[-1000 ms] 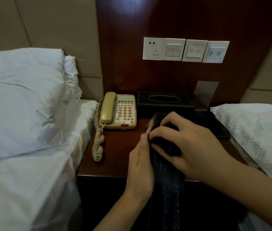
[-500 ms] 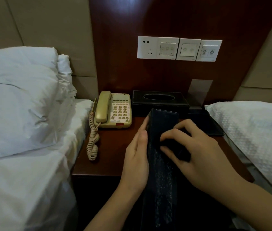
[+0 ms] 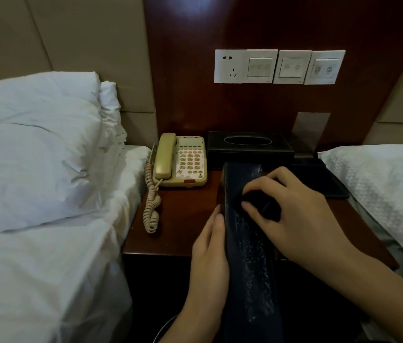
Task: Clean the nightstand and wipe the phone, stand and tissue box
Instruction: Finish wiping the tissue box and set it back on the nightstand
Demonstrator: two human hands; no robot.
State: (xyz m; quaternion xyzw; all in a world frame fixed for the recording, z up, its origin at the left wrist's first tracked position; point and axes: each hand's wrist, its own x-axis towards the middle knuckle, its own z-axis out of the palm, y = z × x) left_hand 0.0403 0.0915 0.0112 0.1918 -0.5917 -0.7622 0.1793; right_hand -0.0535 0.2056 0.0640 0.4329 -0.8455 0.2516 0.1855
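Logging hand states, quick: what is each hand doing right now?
Left hand: open, straight fingers steadying the long dark blue box.
Right hand: closed round a small dark cloth, pressing it on the box.

On nightstand point(image 3: 183, 219), rear left: phone point(image 3: 180, 160), cord hanging off its left side. Right of phone, against back panel: tissue box point(image 3: 248, 147). Right of box: tray point(image 3: 324, 178), upright stand point(image 3: 311, 131) behind it. In front of box: long flat item point(image 3: 247, 243), between left hand point(image 3: 210, 253) and right hand point(image 3: 296, 214). Beds flanking both sides.
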